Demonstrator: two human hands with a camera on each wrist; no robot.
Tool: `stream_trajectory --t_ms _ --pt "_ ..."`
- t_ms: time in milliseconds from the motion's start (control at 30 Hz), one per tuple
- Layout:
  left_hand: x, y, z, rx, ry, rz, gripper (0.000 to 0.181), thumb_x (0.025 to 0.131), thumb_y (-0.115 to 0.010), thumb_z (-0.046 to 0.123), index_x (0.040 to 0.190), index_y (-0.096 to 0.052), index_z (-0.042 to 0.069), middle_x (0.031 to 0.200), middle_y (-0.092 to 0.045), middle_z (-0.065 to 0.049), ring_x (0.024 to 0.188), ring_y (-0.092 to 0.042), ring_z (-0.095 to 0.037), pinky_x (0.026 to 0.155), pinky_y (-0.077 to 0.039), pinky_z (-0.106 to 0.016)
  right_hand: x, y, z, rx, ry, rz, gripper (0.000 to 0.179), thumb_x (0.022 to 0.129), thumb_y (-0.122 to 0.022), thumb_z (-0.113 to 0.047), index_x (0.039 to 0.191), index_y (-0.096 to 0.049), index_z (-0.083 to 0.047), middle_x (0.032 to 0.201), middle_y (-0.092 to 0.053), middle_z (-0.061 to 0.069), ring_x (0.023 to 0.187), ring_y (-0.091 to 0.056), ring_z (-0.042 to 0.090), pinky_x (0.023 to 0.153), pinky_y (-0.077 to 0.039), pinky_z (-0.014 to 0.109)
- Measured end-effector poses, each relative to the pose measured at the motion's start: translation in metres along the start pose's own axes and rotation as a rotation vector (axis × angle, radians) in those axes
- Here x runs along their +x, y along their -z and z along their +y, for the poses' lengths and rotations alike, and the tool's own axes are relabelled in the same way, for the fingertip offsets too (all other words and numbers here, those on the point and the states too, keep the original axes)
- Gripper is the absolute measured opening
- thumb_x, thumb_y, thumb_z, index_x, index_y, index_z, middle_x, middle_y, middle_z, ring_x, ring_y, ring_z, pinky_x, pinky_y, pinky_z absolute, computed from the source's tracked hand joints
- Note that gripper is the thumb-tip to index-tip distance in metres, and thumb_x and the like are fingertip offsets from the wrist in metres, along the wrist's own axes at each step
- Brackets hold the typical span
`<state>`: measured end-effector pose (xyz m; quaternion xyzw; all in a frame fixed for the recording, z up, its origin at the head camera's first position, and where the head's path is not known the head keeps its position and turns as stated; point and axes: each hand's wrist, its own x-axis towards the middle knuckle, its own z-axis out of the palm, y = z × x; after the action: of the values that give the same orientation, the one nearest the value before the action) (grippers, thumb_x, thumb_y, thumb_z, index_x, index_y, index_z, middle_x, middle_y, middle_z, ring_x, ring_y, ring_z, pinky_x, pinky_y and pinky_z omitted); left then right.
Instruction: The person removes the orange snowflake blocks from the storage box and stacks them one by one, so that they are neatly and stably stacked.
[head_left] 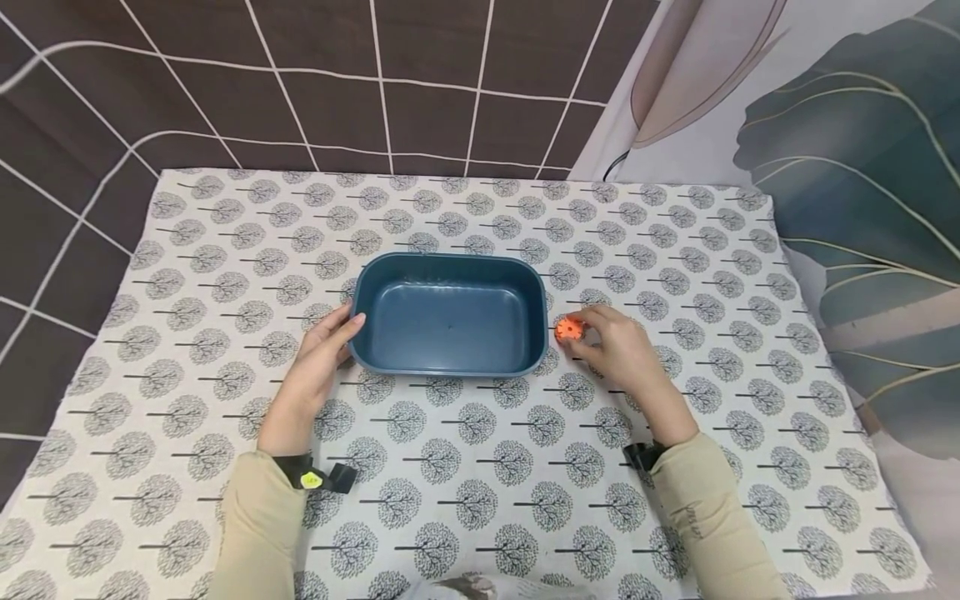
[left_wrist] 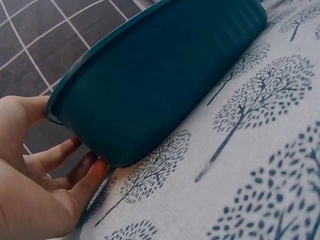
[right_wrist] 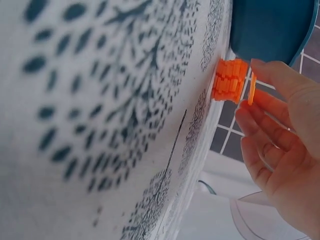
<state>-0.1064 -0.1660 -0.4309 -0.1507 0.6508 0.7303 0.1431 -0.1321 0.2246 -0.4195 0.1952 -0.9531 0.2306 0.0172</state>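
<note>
A dark blue plastic basin (head_left: 450,333) with nothing in it stands on the table. My left hand (head_left: 318,354) grips its left end, the thumb at the rim and the other fingers against the outer wall (left_wrist: 130,90) low down. Just right of the basin, my right hand (head_left: 618,346) pinches a thin orange notched disc (right_wrist: 252,89) by its edge. Between that disc and the cloth stands a short stack of orange notched discs (right_wrist: 230,80), with a narrow gap between stack and held disc. From the head view the held disc mostly hides the stack.
A white cloth printed with grey trees (head_left: 480,500) covers the table. Behind it hangs a dark curtain with a white grid (head_left: 322,75). At the right is a hanging with large leaf shapes (head_left: 885,208). A black strap (head_left: 315,475) circles each wrist.
</note>
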Motion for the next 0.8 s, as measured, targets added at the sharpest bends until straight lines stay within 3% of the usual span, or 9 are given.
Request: stream_trajectory --t_ms 800 --pt "0.0 0.0001 -0.0022 0.015 -0.023 -0.014 0.066 0.093 -0.056 0.03 0.147 -0.025 0.007 0.153 -0.023 -0.009 0.138 -0.027 -0.024 0.116 -0.018 -0.039 -0.0019 -0.0027 0.0036 -0.007 0.044 0.006 0.039 0.08 -0.072 -0.017 0.115 -0.063 -0.002 0.108 -0.064 0.012 0.085 -0.064 0.025 0.078 -0.054 0.04"
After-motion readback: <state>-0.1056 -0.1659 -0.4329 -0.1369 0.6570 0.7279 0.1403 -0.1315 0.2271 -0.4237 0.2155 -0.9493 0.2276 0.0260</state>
